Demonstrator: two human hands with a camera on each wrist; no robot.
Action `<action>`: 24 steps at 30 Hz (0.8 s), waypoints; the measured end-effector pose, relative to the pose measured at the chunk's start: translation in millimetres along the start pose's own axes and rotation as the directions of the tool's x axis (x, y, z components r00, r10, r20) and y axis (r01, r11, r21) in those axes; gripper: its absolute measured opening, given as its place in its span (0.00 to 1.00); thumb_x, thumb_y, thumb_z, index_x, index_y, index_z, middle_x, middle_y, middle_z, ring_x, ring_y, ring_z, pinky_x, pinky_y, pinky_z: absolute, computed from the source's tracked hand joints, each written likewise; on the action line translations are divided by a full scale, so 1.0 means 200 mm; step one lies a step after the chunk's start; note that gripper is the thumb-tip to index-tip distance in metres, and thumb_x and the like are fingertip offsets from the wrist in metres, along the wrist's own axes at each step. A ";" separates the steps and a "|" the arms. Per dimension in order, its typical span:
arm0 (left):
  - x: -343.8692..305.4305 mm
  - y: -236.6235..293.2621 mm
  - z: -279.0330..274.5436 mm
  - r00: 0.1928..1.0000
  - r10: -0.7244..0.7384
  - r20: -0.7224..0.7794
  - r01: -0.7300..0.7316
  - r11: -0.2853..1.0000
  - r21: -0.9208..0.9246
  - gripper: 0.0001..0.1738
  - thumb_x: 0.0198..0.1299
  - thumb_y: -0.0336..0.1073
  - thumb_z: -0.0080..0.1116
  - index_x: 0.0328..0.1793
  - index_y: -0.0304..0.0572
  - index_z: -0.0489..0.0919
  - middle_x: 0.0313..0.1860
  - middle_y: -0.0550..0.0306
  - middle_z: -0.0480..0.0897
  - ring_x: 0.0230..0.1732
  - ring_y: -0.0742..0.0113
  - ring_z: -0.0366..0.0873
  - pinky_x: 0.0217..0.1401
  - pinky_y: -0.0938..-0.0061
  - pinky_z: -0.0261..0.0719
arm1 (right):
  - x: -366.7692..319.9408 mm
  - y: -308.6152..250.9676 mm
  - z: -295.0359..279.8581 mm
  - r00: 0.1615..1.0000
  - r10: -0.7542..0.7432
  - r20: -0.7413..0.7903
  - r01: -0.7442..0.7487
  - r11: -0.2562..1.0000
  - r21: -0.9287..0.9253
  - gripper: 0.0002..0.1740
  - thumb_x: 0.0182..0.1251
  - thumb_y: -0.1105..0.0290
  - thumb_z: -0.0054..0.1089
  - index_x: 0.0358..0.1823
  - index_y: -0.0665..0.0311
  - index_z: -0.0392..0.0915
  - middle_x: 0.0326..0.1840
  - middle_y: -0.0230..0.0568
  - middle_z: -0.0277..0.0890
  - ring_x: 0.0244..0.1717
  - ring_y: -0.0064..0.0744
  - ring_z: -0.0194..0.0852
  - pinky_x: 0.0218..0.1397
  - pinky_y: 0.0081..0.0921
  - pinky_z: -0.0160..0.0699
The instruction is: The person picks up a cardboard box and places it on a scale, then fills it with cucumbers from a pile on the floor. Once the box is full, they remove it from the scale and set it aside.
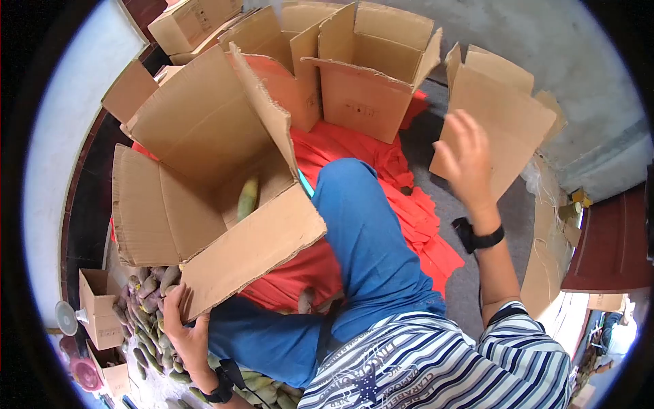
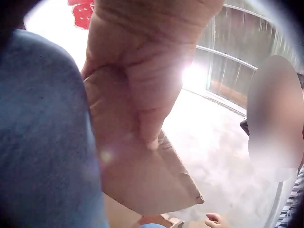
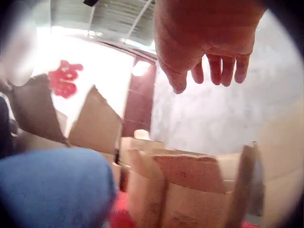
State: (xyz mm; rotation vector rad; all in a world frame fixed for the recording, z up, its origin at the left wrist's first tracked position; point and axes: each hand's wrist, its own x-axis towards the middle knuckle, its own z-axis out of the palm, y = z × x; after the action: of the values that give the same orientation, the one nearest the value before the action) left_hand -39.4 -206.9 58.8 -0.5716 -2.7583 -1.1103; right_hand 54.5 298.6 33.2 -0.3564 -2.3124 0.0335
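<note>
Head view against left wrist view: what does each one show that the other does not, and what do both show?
Only the head view shows the right hand raised with fingers spread, a greenish fruit lying inside the open box, the fruit pile on the floor and the red cloth. Only the left wrist view shows a grey panelled wall under strong glare. Both show the left hand gripping the box's flap beside the blue trouser leg.

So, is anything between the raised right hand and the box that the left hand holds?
Only the person's own knee in blue trousers, which lies between the right hand and the open box whose flap the left hand grips. The hand is raised above the knee, so it can probably pass over.
</note>
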 end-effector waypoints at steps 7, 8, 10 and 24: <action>-0.04 -0.05 0.06 0.987 0.081 -0.139 -0.075 0.996 0.051 0.31 0.47 0.21 0.67 0.60 0.34 0.73 0.60 0.48 0.73 0.60 0.55 0.74 0.63 0.66 0.75 | -0.20 0.72 0.02 0.974 0.227 0.029 -0.201 0.911 -0.360 0.36 0.56 0.59 0.67 0.66 0.62 0.65 0.71 0.53 0.57 0.68 0.54 0.58 0.70 0.44 0.59; -0.04 -0.05 0.07 0.978 0.133 -0.162 -0.113 0.985 0.127 0.30 0.47 0.22 0.67 0.60 0.34 0.73 0.60 0.47 0.73 0.61 0.54 0.73 0.63 0.66 0.75 | -0.17 0.75 -0.01 0.977 0.212 -0.021 -0.200 0.880 -0.430 0.38 0.55 0.59 0.68 0.67 0.62 0.64 0.73 0.53 0.54 0.70 0.54 0.56 0.70 0.45 0.58; -0.04 -0.06 0.06 0.976 0.131 -0.174 -0.106 0.983 0.148 0.30 0.48 0.25 0.68 0.60 0.34 0.73 0.61 0.45 0.73 0.62 0.51 0.71 0.64 0.63 0.71 | -0.14 0.80 -0.05 0.978 0.196 -0.069 -0.204 0.840 -0.503 0.41 0.54 0.58 0.69 0.68 0.62 0.63 0.74 0.53 0.52 0.71 0.54 0.54 0.71 0.45 0.56; -0.06 -0.15 0.09 0.942 0.193 -0.274 -0.115 0.954 0.276 0.30 0.56 0.41 0.67 0.61 0.33 0.73 0.63 0.44 0.73 0.63 0.46 0.69 0.67 0.58 0.64 | -0.03 1.09 -0.01 0.581 0.658 0.479 -0.656 0.727 -0.202 0.48 0.64 0.28 0.35 0.41 0.74 0.82 0.44 0.65 0.79 0.48 0.58 0.77 0.54 0.42 0.72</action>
State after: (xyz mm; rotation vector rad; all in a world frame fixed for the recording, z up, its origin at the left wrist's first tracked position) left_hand -38.8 -217.7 23.4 -0.5274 -2.4893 -0.7214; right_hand 113.0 506.6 2.0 -1.3566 -2.5556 0.5692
